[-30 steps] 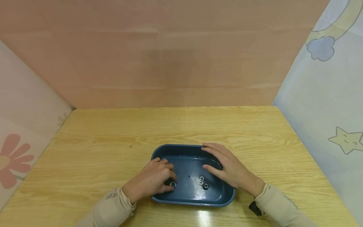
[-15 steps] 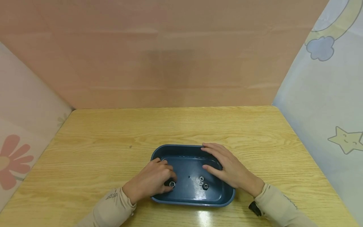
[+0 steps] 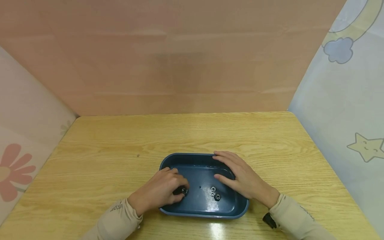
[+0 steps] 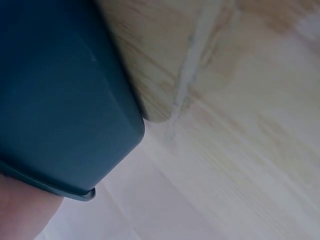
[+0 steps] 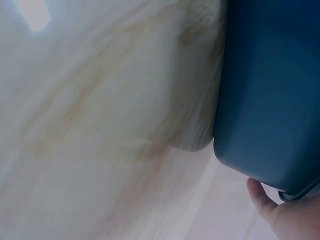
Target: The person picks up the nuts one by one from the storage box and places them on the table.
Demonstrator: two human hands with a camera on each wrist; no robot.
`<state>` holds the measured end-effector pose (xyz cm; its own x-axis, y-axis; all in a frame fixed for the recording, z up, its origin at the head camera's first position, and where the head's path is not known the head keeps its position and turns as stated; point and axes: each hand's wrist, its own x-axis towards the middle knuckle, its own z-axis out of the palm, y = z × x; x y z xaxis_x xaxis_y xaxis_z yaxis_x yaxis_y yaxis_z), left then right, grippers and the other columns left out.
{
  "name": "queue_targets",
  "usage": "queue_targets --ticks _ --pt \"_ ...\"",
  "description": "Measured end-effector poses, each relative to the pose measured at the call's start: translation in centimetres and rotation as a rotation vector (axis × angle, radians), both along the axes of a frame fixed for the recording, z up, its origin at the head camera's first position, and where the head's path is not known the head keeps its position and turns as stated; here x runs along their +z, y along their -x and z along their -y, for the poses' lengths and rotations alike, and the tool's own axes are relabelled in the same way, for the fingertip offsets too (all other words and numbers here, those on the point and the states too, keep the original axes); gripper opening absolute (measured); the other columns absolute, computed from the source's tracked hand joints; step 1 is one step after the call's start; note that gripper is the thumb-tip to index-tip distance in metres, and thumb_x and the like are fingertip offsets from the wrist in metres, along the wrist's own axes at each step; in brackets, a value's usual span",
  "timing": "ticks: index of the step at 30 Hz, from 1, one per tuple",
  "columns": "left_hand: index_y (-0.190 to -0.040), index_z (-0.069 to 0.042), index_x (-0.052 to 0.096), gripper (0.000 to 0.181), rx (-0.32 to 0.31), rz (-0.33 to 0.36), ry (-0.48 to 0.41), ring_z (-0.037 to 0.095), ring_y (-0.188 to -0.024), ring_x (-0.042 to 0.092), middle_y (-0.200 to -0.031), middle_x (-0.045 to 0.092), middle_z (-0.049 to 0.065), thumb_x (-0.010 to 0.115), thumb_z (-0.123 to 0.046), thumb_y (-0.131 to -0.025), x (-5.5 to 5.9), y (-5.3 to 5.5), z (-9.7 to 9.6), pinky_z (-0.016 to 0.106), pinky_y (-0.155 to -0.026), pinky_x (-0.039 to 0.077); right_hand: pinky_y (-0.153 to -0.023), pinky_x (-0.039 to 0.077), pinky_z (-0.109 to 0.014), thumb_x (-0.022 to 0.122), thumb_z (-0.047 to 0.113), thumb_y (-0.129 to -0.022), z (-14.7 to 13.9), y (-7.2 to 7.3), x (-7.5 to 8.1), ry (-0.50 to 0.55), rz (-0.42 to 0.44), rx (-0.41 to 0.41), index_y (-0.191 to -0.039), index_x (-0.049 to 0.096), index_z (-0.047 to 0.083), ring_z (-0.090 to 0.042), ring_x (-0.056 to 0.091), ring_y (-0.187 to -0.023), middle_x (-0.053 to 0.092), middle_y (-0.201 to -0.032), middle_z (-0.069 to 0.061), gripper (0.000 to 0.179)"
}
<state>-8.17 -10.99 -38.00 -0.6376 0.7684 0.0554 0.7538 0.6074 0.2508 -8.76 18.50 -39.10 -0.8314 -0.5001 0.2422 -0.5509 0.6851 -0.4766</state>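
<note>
A dark blue plastic tray [image 3: 192, 215] sits on the wooden table in the head view. My left hand [image 3: 162, 188] reaches in over its left side, with thumb and forefinger curled about a dark nut [image 3: 184, 191] with a shiny centre. Part of that nut is hidden by the fingers. Toward the tray's right half lie two small silver nuts [image 3: 213, 189] and a larger dark nut [image 3: 217, 197]. My right hand [image 3: 243, 178] rests over the right rim, fingers extended to the far edge and thumb over the inside. Both wrist views show mostly the tray's outer walls [image 4: 65, 110].
The wood-grained table [image 3: 114, 150] surrounds the tray. A plain tan backdrop [image 3: 168, 66] stands behind it, with patterned panels at left and right [image 3: 339, 116]. A small black object [image 3: 269, 220] sits by the right cuff.
The left thumb and forefinger have shifted slightly, and the dark nut between them has moved a little up and right. The right hand and the other nuts stay in place.
</note>
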Motion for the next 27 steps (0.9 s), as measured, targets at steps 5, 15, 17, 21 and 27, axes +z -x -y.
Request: queue_targets --ticks 5,15,17,21,27 --pt "-0.098 -0.025 0.076 0.015 0.008 0.01 -0.03 0.006 -0.084 0.055 -0.097 0.073 -0.016 0.078 -0.025 -0.083 -0.1 0.0 0.1 0.023 -0.073 0.044 -0.112 0.039 -0.051 0.066 0.045 -0.093 0.1 0.0 0.0 0.001 0.007 0.0 -0.142 0.052 0.019 -0.023 0.041 -0.142 0.045 -0.153 0.003 0.057" --pt "-0.098 -0.022 0.076 0.014 -0.002 -0.03 -0.083 0.006 -0.084 0.055 -0.094 0.072 -0.013 0.078 -0.024 -0.084 -0.1 0.1 0.2 0.023 -0.073 0.047 -0.112 0.038 -0.052 0.067 0.044 -0.093 0.1 0.0 0.0 0.0 0.007 0.002 -0.143 0.051 0.019 -0.024 0.041 -0.142 0.045 -0.153 0.002 0.058" --pt "-0.097 -0.022 0.076 0.014 -0.005 -0.045 -0.093 0.006 -0.084 0.055 -0.093 0.072 -0.013 0.078 -0.023 -0.083 0.1 0.1 0.2 0.024 -0.074 0.047 -0.112 0.038 -0.052 0.067 0.044 -0.093 0.1 0.0 0.0 -0.002 0.005 0.003 -0.143 0.051 0.019 -0.024 0.041 -0.142 0.045 -0.153 0.002 0.058" --pt "-0.098 -0.022 0.077 0.015 -0.003 -0.082 -0.108 0.007 -0.085 0.056 -0.093 0.072 -0.013 0.079 -0.023 -0.083 0.4 0.2 0.3 0.025 -0.075 0.048 -0.112 0.038 -0.051 0.067 0.044 -0.093 0.1 0.0 0.0 -0.004 -0.001 0.002 -0.143 0.051 0.019 -0.024 0.041 -0.142 0.045 -0.153 0.001 0.058" --pt "-0.1 -0.021 0.077 0.017 0.023 -0.106 -0.118 0.009 -0.091 0.059 -0.097 0.074 -0.011 0.079 -0.022 -0.083 1.0 0.5 0.5 0.028 -0.08 0.051 -0.112 0.038 -0.052 0.066 0.046 -0.093 0.1 0.0 0.1 -0.034 -0.016 -0.001 -0.143 0.051 0.019 -0.024 0.042 -0.142 0.045 -0.153 0.001 0.059"
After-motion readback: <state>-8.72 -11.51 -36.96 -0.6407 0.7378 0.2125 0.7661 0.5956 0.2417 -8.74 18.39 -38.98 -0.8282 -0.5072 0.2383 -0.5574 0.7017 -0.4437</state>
